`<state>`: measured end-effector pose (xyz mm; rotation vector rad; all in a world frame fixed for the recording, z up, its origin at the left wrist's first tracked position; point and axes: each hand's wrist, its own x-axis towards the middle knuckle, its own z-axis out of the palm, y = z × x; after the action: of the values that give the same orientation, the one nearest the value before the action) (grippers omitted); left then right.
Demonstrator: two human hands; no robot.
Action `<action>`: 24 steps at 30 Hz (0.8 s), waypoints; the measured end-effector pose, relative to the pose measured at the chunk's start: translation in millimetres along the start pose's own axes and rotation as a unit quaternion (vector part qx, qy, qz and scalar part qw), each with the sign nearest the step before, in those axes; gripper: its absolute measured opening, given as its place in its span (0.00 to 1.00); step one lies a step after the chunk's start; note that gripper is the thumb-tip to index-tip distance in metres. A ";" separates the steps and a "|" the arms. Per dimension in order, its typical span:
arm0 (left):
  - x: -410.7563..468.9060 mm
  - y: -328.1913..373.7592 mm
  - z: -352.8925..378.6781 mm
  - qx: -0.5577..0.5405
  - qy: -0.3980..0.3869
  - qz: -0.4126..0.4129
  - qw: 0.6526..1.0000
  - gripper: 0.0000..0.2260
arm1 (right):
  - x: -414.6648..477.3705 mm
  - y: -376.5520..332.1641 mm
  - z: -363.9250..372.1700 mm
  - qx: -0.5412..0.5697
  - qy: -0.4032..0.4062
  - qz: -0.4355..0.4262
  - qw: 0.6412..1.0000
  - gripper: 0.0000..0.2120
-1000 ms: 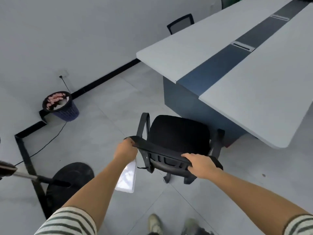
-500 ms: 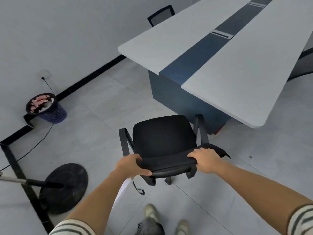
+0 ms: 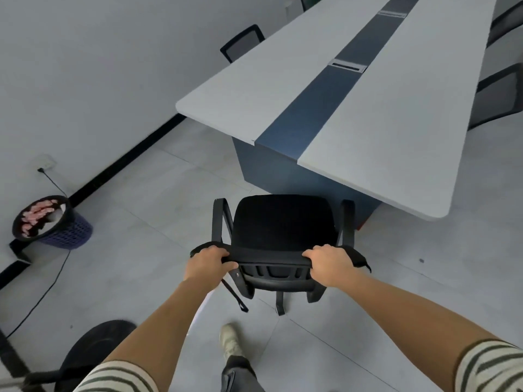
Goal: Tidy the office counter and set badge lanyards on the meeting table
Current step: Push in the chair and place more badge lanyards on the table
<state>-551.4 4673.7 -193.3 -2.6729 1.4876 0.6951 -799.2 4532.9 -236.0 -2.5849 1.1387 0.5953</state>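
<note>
A black office chair (image 3: 283, 222) stands on the floor facing the near end of the long meeting table (image 3: 382, 131), which has a grey top with a blue centre strip. My left hand (image 3: 208, 263) grips the left end of the chair's backrest top. My right hand (image 3: 329, 263) grips the right end of the same backrest. A pale flat item shows partly under my left forearm, with a black strap hanging beside it. No lanyard is clearly in view.
A dark mesh waste bin (image 3: 51, 222) with pink scraps sits by the left wall, a cable running from a wall socket past it. A round black stand base (image 3: 93, 352) lies at lower left. More chairs (image 3: 243, 41) line the table's sides.
The chair has turned square to the table end and rolled closer to it. Both hands stay on the backrest. The view has shifted, so the table now lies straight ahead.
</note>
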 end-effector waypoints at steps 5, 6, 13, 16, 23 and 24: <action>74.6 0.4 -25.5 0.037 -0.012 0.082 0.996 0.17 | 36.7 -0.7 -20.5 0.035 -0.008 0.073 0.997 0.24; 92.4 -0.8 -31.8 0.045 -0.015 0.098 0.994 0.17 | 45.0 -2.5 -25.9 0.044 -0.010 0.092 0.995 0.25; 169.4 -2.5 -61.8 0.040 -0.058 0.170 0.983 0.18 | 78.2 -3.9 -57.8 0.081 -0.056 0.150 0.984 0.26; 187.3 -3.5 -69.2 0.026 -0.083 0.193 0.977 0.18 | 86.5 -4.1 -66.6 0.111 -0.102 0.164 0.975 0.28; 229.2 -34.6 -119.1 0.027 -0.083 0.123 0.989 0.25 | 136.4 -18.7 -107.9 0.132 -0.238 0.096 0.958 0.42; 237.4 -45.5 -132.3 0.028 -0.100 0.092 0.990 0.28 | 148.8 -25.5 -119.7 0.125 -0.252 0.080 0.956 0.44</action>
<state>-357.6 4478.9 -173.5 -2.3635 1.6848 0.8877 -657.7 4407.9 -197.3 -1.9768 1.1571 1.0031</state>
